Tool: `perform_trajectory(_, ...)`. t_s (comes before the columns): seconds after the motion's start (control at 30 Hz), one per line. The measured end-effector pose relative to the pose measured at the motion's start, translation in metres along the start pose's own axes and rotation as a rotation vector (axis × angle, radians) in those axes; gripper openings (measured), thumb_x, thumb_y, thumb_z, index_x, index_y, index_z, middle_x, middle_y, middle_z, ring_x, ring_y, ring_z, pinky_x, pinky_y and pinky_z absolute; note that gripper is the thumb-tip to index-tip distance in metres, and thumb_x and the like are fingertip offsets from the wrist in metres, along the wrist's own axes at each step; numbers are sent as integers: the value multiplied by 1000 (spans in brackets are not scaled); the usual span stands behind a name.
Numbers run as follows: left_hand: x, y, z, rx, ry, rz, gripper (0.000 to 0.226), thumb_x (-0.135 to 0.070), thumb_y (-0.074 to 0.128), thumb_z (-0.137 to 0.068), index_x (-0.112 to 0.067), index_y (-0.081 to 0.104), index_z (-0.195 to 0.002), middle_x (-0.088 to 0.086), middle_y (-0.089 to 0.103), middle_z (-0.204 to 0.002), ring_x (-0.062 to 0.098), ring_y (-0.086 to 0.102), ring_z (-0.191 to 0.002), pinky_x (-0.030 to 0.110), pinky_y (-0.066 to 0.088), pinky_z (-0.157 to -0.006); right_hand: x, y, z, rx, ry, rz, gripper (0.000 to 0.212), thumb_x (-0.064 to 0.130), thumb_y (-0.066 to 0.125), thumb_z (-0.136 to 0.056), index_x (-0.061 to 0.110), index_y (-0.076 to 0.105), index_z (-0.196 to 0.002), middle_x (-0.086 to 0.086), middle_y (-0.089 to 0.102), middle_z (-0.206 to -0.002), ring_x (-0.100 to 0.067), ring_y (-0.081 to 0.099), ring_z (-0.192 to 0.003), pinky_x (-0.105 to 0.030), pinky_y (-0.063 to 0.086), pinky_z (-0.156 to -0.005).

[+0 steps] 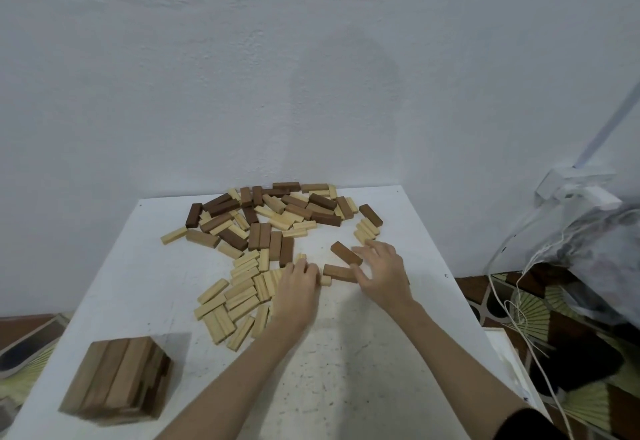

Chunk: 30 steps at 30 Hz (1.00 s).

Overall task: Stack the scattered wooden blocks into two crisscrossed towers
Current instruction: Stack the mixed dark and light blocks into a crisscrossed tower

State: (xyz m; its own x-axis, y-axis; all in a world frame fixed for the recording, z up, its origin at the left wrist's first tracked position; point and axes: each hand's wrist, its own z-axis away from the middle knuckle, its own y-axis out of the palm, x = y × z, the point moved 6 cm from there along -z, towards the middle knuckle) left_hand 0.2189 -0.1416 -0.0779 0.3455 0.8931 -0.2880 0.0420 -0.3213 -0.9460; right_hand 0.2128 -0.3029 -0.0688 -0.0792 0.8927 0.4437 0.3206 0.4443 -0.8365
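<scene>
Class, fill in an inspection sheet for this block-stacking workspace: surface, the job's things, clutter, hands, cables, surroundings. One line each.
Surface: white table, speckled with marks.
Job's things: scattered pale and brown blocks across the far half; a stacked brown tower at the near left corner; no second tower seen.
Clutter: nothing seen on the table besides blocks.
Hands: left hand rests on pale blocks, its grip unclear; right hand spread over two brown blocks.
Cables: white cord trailing down on the right.
Surroundings: white wall; grey bag at right; patterned floor.
</scene>
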Motion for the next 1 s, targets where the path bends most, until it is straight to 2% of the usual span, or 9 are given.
perform_trajectory(0.13,19,-10,-6,7,-88,2,30,-9,48,-93,-11,47,-123,4,43,-127,21,39,-116,27,41,-92,8,19,-5,219,25,79,33,44,57,-90,27,67,-118,1,49,-139,-21,39,-129,-37,34,-99)
perform_trajectory(0.23,17,-16,-12,-51,-111,29,33,-12,47,-93,-10,46,-126,5,43,-128,21,39,-115,26,39,-94,8,17,-2,206,40,83,29,41,59,-89,22,71,-107,2,58,-124,-20,50,-114,-34,39,-90)
perform_trajectory(0.3,0,-15,-13,-48,-47,114,34,-17,45,-96,-10,44,-129,5,43,-130,21,38,-118,27,35,-97,8,5,1,44,14,109,28,36,66,-80,16,72,-98,-3,64,-110,-27,57,-104,-38,42,-82)
perform_trajectory(0.4,-29,-5,-18,43,64,173,48,-19,54,-93,-16,37,-138,5,34,-143,24,32,-127,31,27,-107,-14,-14,8,-85,258,108,41,24,67,-78,9,62,-116,-16,57,-118,-36,53,-107,-43,46,-78)
perform_trajectory(0.53,-47,12,-29,223,39,147,54,-13,50,-94,-20,31,-144,10,15,-154,34,24,-132,38,24,-109,-46,-14,10,96,603,-193,55,6,57,-86,8,38,-137,-16,47,-126,-34,41,-118,-35,38,-87)
perform_trajectory(0.67,-54,21,-38,269,44,216,48,-4,50,-90,-14,42,-136,10,39,-137,33,38,-121,36,33,-100,-41,-12,7,114,557,-560,51,16,61,-91,13,39,-137,-9,57,-122,-19,50,-109,-25,39,-87)
perform_trajectory(0.73,-54,21,-38,245,46,249,46,3,48,-85,-11,47,-129,9,48,-128,31,43,-117,36,38,-95,-35,-7,6,213,537,-638,63,7,62,-86,15,33,-141,-7,55,-130,-19,49,-117,-28,41,-96)
perform_trajectory(0.83,-54,18,-33,204,36,279,47,8,42,-83,-5,45,-128,15,52,-121,29,42,-114,34,40,-89,-20,-5,9,394,402,-595,89,15,71,-71,16,22,-146,-1,48,-129,-17,49,-117,-25,41,-96)
perform_trajectory(1.0,-52,16,-14,181,34,381,43,6,51,-80,-5,49,-121,14,56,-115,26,52,-104,30,43,-81,-14,-1,25,435,309,-415,95,23,75,-72,20,21,-149,-1,48,-133,-19,51,-120,-26,44,-93)
